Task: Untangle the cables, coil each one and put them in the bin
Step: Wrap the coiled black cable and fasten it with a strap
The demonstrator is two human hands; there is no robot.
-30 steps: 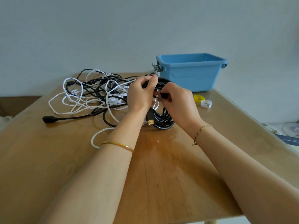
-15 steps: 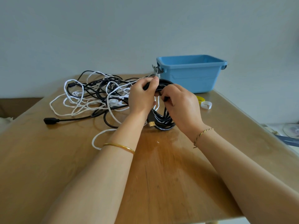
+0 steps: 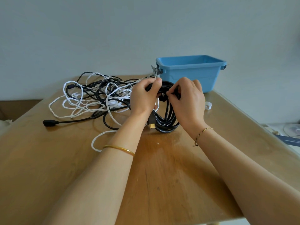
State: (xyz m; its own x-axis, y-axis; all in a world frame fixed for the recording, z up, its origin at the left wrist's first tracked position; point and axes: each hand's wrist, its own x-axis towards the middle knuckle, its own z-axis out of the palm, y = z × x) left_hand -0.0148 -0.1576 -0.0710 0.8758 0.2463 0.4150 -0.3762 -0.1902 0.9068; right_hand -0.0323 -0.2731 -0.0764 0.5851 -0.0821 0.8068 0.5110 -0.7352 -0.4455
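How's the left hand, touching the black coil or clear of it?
Touching. The head view shows the left hand wrapped round the top of the black coil.

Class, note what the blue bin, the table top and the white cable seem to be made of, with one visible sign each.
Blue bin: likely moulded plastic; uniform colour, smooth semi-matt walls, rolled rim.
Table top: wood under glossy varnish or a clear sheet; grain and reflections show.
White cable: probably a braided fabric sleeve; its surface looks twisted.
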